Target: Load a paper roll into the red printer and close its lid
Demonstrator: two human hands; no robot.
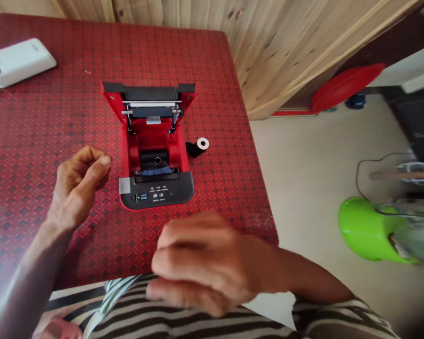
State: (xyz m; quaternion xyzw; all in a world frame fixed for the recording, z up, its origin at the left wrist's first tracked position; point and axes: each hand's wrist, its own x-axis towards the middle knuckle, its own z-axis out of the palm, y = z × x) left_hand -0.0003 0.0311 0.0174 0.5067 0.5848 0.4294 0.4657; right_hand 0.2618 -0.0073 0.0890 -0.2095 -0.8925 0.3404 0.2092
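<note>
A red and black printer (155, 193) stands on the table with its lid (151, 94) raised. Inside its red bay lies a dark roller or roll (151, 154), with a strip of bluish material (155, 171) just behind the front panel. Left of the printer and apart from it, my left hand (81, 183) is closed, thumb pressed to the forefinger; anything between them is too small or hidden. My right hand (201, 263) is a little blurred in front of the printer, above the table's near edge. Its fingers are curled in, and their inner side is hidden.
Right of the printer lies a small black roll with a white end (202, 143). A white power bank or similar device (21, 61) rests at the table's far left. Wooden panelling (183, 16) stands behind the red patterned table (212, 84). A green bucket (367, 230) is on the floor.
</note>
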